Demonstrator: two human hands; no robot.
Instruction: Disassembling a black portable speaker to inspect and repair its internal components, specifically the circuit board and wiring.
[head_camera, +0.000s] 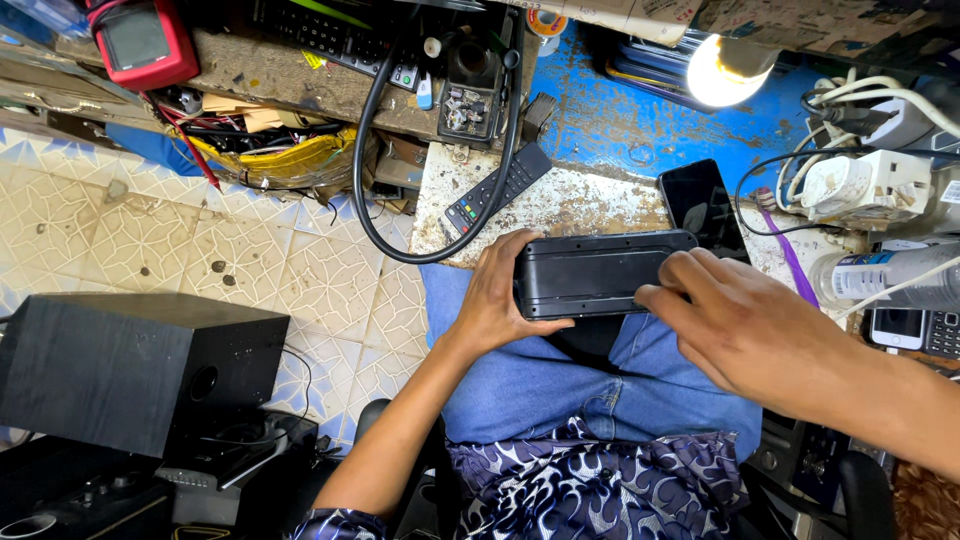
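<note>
A black oblong box-shaped device (590, 272) rests on my lap over blue jeans, at the near edge of the worn workbench (590, 205). My left hand (497, 295) grips its left end, fingers wrapped over the top and thumb under the front. My right hand (735, 325) lies on its right end, fingertips pressing the top front edge. A black remote control (497, 190) lies on the bench just beyond my left hand. A dark smartphone (702, 205) lies face up behind the device's right end.
A lit bulb (715, 72) glows at the back right, beside a white power strip (865, 185) with tangled cables. A plastic bottle (880, 277) and small phones (915, 328) lie at the right. A black speaker box (130, 365) stands on the tiled floor at left. A red meter (143, 42) sits top left.
</note>
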